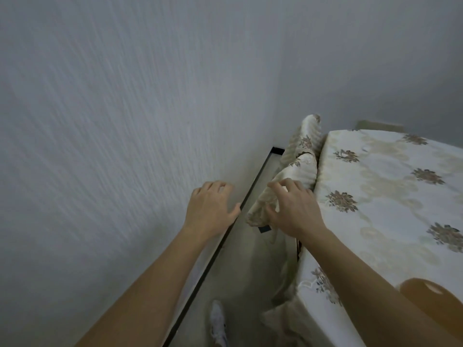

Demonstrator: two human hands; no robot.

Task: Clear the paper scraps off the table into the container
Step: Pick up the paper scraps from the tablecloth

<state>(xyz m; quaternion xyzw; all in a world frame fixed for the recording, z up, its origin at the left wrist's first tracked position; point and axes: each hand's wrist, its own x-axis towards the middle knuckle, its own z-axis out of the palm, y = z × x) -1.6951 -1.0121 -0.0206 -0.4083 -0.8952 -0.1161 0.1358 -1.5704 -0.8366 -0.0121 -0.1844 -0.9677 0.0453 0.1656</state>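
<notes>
Left grip point(210, 206), head view: fingers apart and loosely curled, holding nothing, hovering in front of pale textured wall point(112, 121), thumb near dark baseboard strip point(225, 236). Right grip point(293, 209): fingers curled over bunched fold of floral cloth point(295, 169) at edge of counter point(388, 196), thumb against the fold; cannot tell whether clamped on the cloth or only touching. Cannot tell where paper scraps lie; pale patch between right fingertips too blurred to identify. Orange-brown rounded object point(431, 291) on counter at lower right, partly behind right forearm; cannot tell whether it is the container. Small dark item point(264, 229) just below the fold. White shoe point(218, 321) on floor point(238, 271) between wall and counter.
</notes>
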